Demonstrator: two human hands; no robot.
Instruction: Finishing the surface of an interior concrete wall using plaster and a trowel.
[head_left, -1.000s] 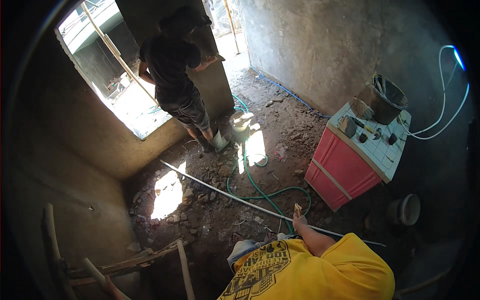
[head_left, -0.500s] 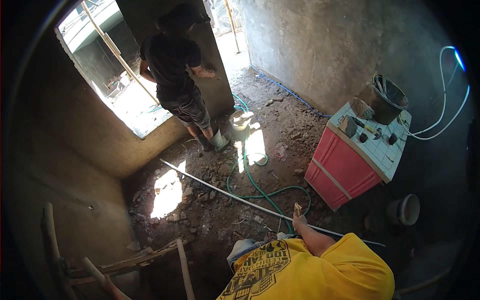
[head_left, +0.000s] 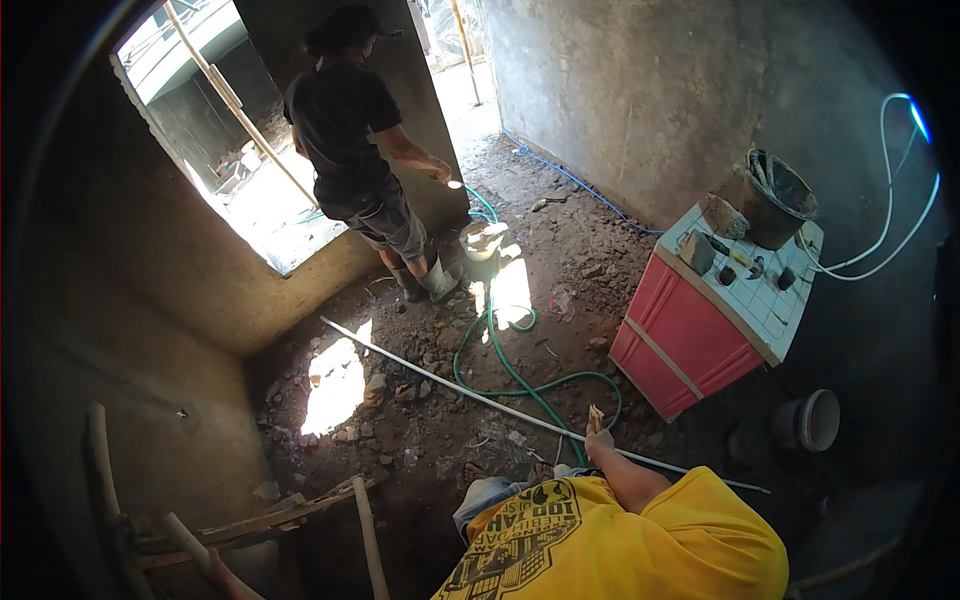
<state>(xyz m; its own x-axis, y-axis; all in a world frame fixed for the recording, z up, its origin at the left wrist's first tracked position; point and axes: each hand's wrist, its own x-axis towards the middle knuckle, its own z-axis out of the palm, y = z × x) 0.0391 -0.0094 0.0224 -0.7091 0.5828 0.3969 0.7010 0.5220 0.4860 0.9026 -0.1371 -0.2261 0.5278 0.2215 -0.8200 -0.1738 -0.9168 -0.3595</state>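
My right hand (head_left: 600, 443) is closed on a small tan piece, perhaps wood, in front of my yellow shirt. Beyond it a white pipe (head_left: 420, 371) crosses the rubble floor, with a looped green hose (head_left: 530, 390). At the lower left my left hand (head_left: 218, 574), partly in shadow at the picture's edge, appears wrapped round a wooden pole (head_left: 188, 540) beside a rough timber frame (head_left: 290, 515).
A co-worker (head_left: 340, 140) in dark clothes stands by a window opening, above a white bucket (head_left: 480, 240). A pink tiled counter (head_left: 680, 350) carries a dark bucket (head_left: 775, 205), stones and small items. Another bucket (head_left: 812, 422) lies beside it. A blue cable (head_left: 580, 185) follows the wall.
The co-worker's right hand has moved down from the wall toward the white bucket, and their body has turned slightly. My hands show no visible movement.
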